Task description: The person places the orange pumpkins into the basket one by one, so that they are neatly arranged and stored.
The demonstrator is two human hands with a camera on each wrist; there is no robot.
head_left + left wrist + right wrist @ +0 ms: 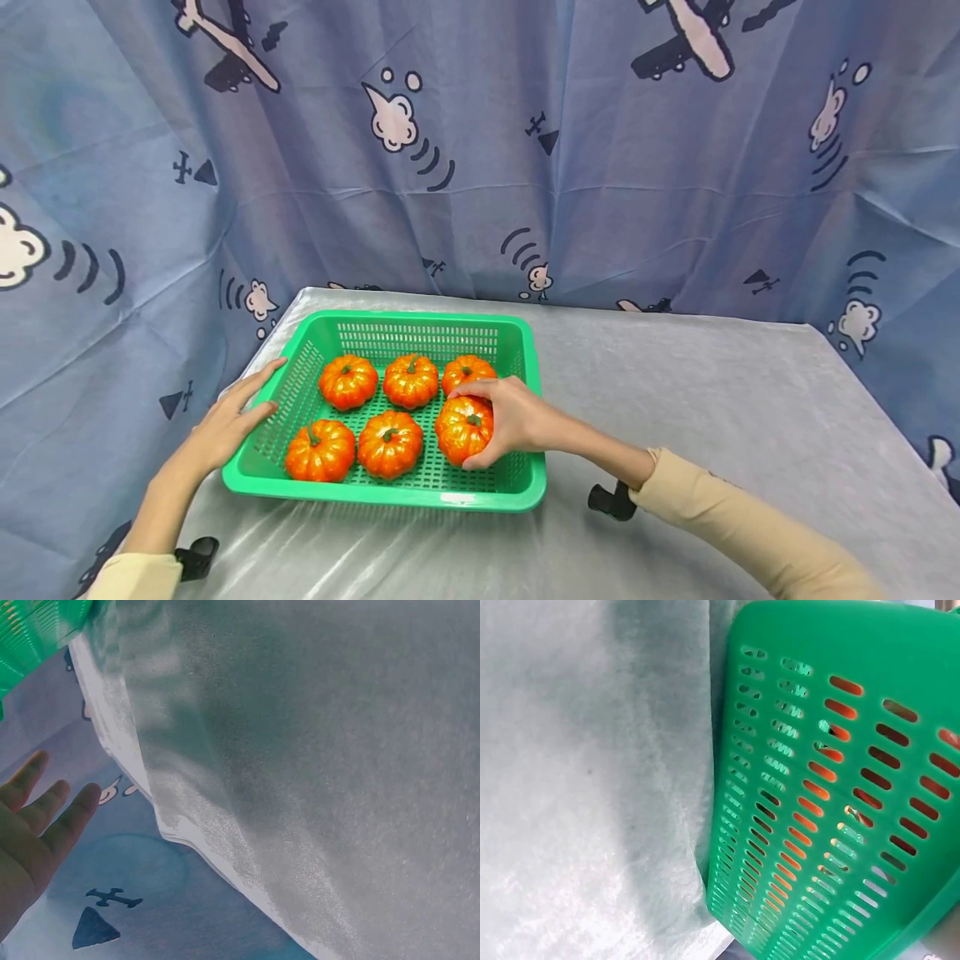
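In the head view a green basket (pixel 378 493) of slotted plastic holds several small orange pumpkins in two rows. My right hand (pixel 517 417) reaches over the basket's right side and grips the front-right pumpkin (pixel 461 432) between thumb and fingers. Behind it, the back-right pumpkin (pixel 467 368) is partly covered by that hand. At the left rim, my left hand (pixel 221 425) has its fingers extended, with fingertips at the basket's edge. The left wrist view shows those fingers (pixel 71 817) spread. The right wrist view shows only the basket's slotted wall (pixel 810 802), with orange behind it.
The basket stands on a table (pixel 675 400) covered with pale grey cloth. A blue curtain (pixel 465 167) printed with planes and clouds hangs behind and at the sides. Other pumpkins sit near the front one, including the front-middle pumpkin (pixel 390 444) and the back-middle pumpkin (pixel 410 383).
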